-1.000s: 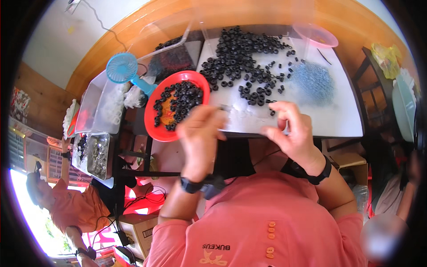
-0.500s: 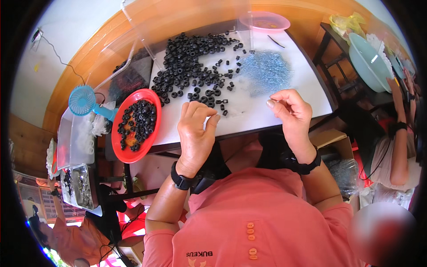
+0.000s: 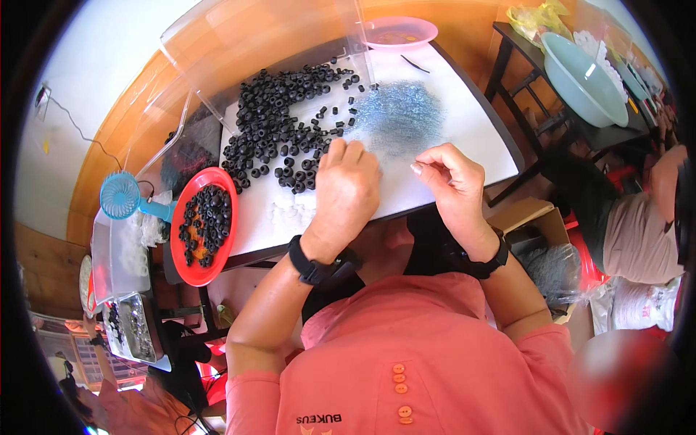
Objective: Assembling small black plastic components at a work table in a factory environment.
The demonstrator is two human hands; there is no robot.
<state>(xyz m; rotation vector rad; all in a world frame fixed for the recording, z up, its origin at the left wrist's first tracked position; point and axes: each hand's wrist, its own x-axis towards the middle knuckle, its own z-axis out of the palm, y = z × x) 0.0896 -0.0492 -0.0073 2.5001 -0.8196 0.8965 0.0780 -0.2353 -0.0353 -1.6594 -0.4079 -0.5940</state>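
My left hand [image 3: 349,183] is over the white table top, back upward and fingers curled, at the near edge of a spread of small black ring-shaped parts [image 3: 264,109]. Its fingertips are hidden, and so is anything between them. To its right, my right hand [image 3: 455,181] is closed in a pinch, thumb against the curled fingers. Whatever it holds is too small to make out. Just beyond the right hand lies a pile of thin, bluish, shiny pieces [image 3: 406,112]. A red oval plate [image 3: 230,225] with more black parts sits at the table's left edge.
A blue handheld fan [image 3: 120,194] stands beyond the red plate. Clear plastic panels [image 3: 254,43] rise at the back, near a pink plate [image 3: 399,32]. A pale green basin [image 3: 583,87] is on a dark side table at right, and a cardboard box [image 3: 533,215] is below. Other people are at both sides.
My left hand has moved right and farther over the table, turning its back upward. My right hand keeps its pinch. The whole view has shifted, so the table appears farther left.
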